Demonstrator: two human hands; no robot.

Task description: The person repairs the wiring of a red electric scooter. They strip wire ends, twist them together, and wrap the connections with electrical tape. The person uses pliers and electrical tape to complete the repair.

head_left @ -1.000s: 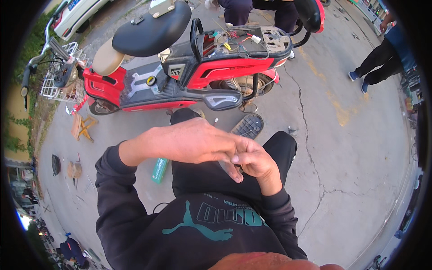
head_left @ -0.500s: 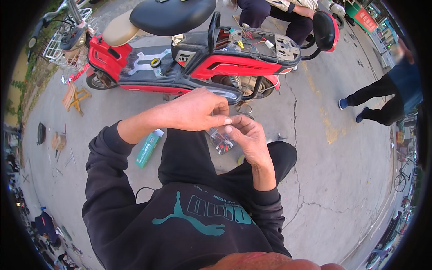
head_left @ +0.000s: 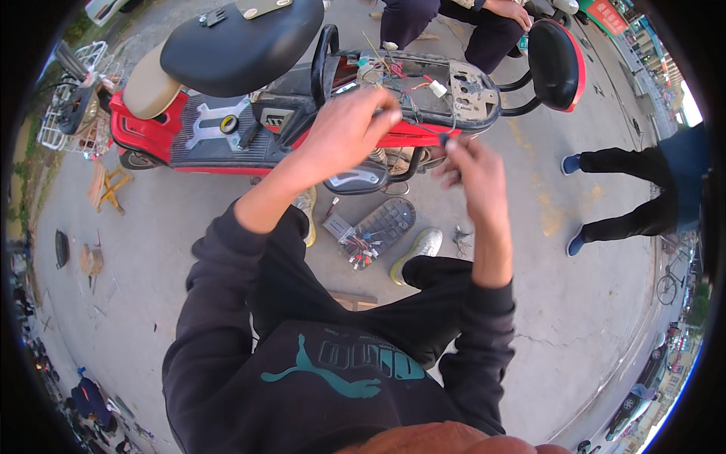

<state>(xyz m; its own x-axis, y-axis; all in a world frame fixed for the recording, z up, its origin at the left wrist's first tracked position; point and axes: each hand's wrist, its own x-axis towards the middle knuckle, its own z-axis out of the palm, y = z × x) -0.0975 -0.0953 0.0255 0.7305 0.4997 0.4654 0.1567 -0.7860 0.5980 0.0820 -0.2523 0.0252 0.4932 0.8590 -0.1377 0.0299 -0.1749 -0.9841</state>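
A red electric scooter (head_left: 193, 144) stands across in front of me, its rear body uncovered and showing loose wires and a white connector (head_left: 437, 88). My left hand (head_left: 352, 125) reaches over the near side of this opening. Its fingers are curled in towards the thumb; what they hold, if anything, is hidden. Lower and to the right, my right hand (head_left: 476, 178) is at the scooter's rear side, blurred by motion. Between its thumb and forefinger is a small dark piece (head_left: 444, 139), close to a dark cable hanging from the frame.
Between my feet lie a grey box with wires (head_left: 338, 225), connectors (head_left: 363, 250) and a dark ribbed cover (head_left: 389, 219). A roll of tape (head_left: 229, 124) rests on the footboard. One person (head_left: 484, 38) sits beyond the scooter; another (head_left: 628, 178) stands at right.
My hands have separated and moved forward to the scooter's rear, the right one now near the hanging cable. The view has shifted, uncovering my feet and the parts between them.
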